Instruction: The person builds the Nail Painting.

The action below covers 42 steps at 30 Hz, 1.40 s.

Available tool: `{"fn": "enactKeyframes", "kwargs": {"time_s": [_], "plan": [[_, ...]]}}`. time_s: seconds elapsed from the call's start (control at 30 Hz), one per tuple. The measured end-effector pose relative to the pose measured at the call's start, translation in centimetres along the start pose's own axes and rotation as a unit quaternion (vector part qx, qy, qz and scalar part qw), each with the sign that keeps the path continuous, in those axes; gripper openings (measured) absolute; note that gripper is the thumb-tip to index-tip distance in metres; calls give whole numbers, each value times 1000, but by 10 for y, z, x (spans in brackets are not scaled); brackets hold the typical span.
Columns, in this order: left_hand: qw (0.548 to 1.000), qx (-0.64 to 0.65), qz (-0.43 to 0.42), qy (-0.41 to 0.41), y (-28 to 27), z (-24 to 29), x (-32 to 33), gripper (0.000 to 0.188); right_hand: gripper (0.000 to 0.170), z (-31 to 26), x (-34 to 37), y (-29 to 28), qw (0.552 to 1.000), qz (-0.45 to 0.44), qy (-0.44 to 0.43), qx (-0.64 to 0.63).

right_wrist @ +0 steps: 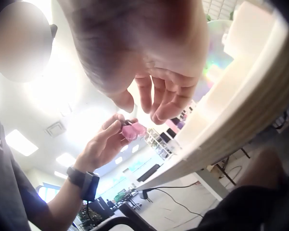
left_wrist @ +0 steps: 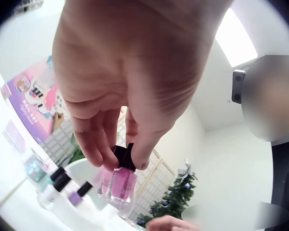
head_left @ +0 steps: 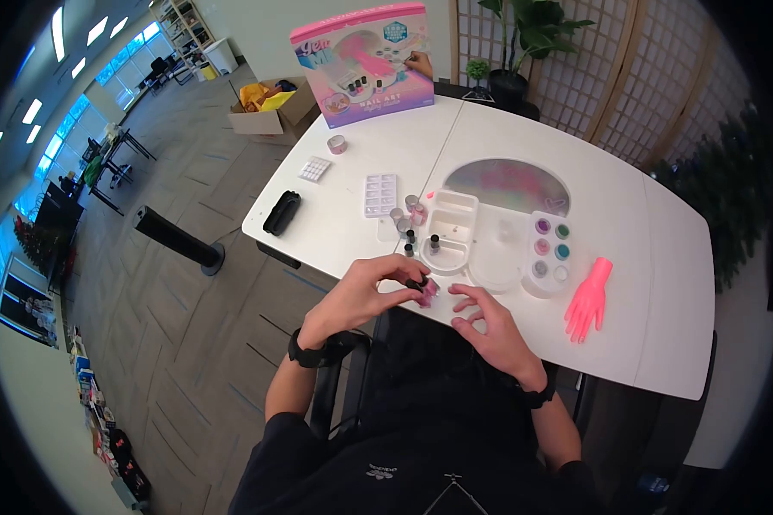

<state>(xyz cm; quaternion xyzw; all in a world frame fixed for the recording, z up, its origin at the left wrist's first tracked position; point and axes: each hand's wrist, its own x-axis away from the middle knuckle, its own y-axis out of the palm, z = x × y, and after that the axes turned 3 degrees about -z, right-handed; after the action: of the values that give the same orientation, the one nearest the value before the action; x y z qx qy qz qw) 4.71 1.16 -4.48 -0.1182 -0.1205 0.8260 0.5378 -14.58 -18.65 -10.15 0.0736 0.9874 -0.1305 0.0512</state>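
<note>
Over the near table edge, my left hand [head_left: 365, 287] pinches two pink nail polish bottles [left_wrist: 123, 185] by their black caps [left_wrist: 126, 156], with the bottles hanging downward. To their right, my right hand [head_left: 496, 335] has its fingers loosely bent and holds nothing; its fingertips [right_wrist: 159, 115] point toward the bottles. A purple nail polish bottle [left_wrist: 80, 194] with a black cap stands in the front compartment of the white tray [head_left: 472, 202]. Beside that tray are more small polish bottles [head_left: 410, 240] and several little glitter jars [head_left: 397, 215].
Right of the tray sit a white holder with coloured glitter pots [head_left: 541, 226] and a pink model hand [head_left: 586, 300]. Behind stand a mirror [head_left: 507, 182] and a nail art box [head_left: 365, 64]. Leftward lie a white nail tray [head_left: 380, 196] and a black case [head_left: 282, 213].
</note>
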Motion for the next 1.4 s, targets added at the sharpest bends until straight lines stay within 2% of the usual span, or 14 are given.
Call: {"fn": "enactKeyframes", "kwargs": {"time_s": [0.07,0.1,0.17,0.23,0.33,0.47,0.53,0.77,0.87,1.03,1.17,1.4], "plan": [[999,2,-45,7,13,3,-6,21,55,-2,-6,5,998,-18,9,-63],[998,2,-66,12,19,4,-9,21,53,1,-5,6,992,-12,30,-120],[998,11,-58,26,26,7,-16,23,50,7,-5,6,971,-1,68,-230],[998,23,-41,47,31,7,-21,26,42,16,-3,-4,969,10,75,-237],[999,20,-29,-2,32,16,-29,21,35,22,0,-15,964,30,82,-251],[1000,10,25,4,32,10,-40,24,35,9,0,-20,952,65,88,-287],[999,-8,39,-28,33,14,-44,25,38,11,2,-22,942,77,85,-316],[998,-21,38,-41,35,24,-57,26,37,25,1,-30,950,74,82,-292],[999,-25,44,-1,37,16,-61,26,34,24,1,-31,952,70,92,-283],[981,-167,82,49,27,6,-71,27,26,25,-3,-23,970,81,77,-216],[960,-252,101,69,24,-14,-74,24,24,25,-2,-16,969,89,90,-213],[938,-316,118,82,29,-26,-76,20,23,24,-2,-11,981,105,95,-133]]}}
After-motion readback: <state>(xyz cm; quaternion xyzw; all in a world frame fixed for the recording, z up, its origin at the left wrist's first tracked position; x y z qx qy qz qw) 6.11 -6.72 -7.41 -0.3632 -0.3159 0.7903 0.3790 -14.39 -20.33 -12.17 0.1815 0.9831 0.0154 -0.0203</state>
